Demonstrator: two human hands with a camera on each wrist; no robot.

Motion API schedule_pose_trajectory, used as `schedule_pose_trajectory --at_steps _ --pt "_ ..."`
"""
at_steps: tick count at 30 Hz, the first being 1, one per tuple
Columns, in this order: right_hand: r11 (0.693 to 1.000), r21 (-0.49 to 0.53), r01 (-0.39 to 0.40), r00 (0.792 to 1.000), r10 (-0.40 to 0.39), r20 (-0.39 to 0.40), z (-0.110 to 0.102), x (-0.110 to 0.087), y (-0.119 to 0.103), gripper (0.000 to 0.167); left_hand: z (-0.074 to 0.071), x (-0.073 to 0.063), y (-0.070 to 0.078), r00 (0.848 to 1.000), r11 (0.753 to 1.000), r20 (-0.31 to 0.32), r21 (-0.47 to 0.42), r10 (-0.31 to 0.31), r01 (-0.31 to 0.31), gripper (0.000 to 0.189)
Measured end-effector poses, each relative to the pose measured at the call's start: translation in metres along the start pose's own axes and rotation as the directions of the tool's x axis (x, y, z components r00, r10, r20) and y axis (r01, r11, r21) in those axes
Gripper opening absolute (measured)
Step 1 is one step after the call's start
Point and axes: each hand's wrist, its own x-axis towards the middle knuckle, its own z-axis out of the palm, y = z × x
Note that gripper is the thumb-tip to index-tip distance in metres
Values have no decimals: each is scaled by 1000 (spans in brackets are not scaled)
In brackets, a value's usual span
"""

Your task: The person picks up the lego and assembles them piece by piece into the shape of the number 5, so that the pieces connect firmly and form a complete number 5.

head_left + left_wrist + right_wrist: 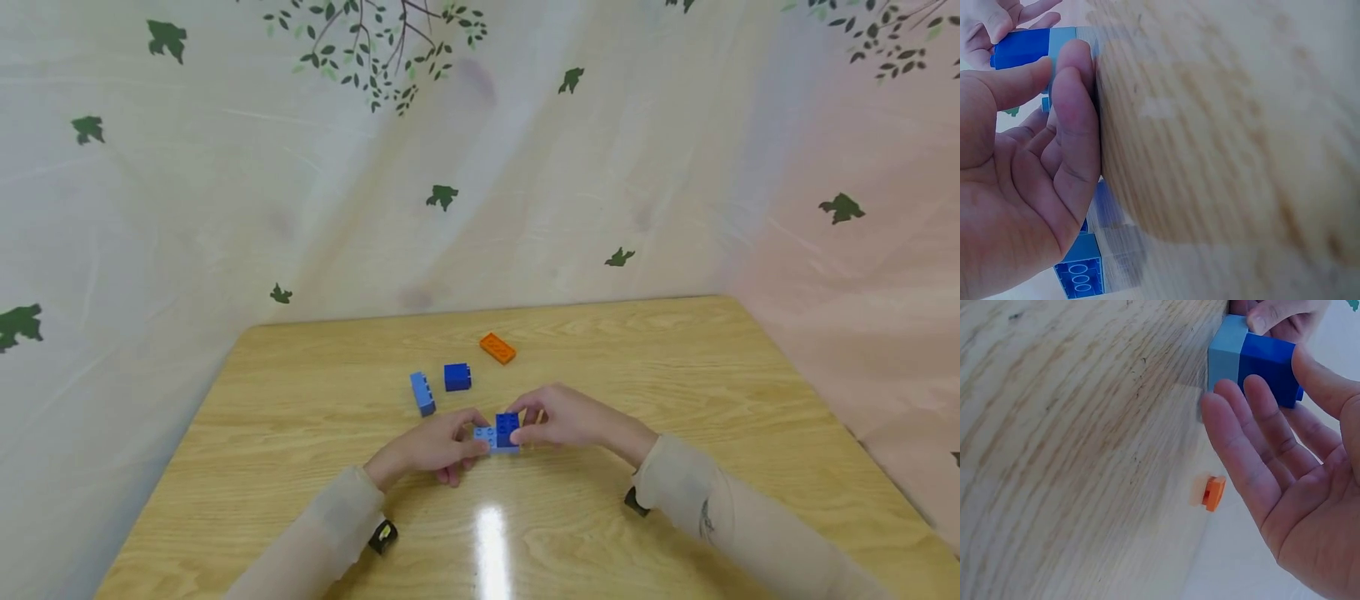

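A light blue toy building brick (483, 434) lies on the wooden table, studs up. On its right half sits a dark blue brick (507, 427); the right wrist view has the two flush against each other. From the left, my left hand (431, 446) pinches the light blue brick between thumb and fingers. My right hand (570, 417) holds the dark blue brick at its upper part, thumb on the near side, index finger behind. Its other fingers (1241, 450) extend loosely beside the bricks. The left hand's fingers hide part of the light blue brick in the left wrist view.
Behind the hands, another dark blue brick (456, 377) and a long light blue brick (422, 394) lie on their sides. Farther back is a flat orange brick (497, 348). A leaf-patterned cloth (525, 208) hangs behind the table (660, 358).
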Motion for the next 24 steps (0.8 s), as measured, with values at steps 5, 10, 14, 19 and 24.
schedule_pose_trajectory --at_steps 5,10,14,19,24 --pt "992 118 -34 999 32 13 0 1 6 44 1 -1 1 1000 1000 -2 -16 0 0 34" --pt "993 112 -21 998 14 56 -5 3 8 44 2 -2 3 1000 997 4 -77 -19 19 32" --pt "998 50 37 997 -40 60 -16 8 6 44 3 -3 4 999 994 0 -107 -34 34 35" --pt "996 78 35 997 -29 -77 -32 17 1 45 4 -1 4 999 991 -1 -131 -36 35 37" --pt "1000 -18 -1 962 -3 -274 -37 33 7 45 -1 1 -1 998 984 41 -170 -51 57 42"
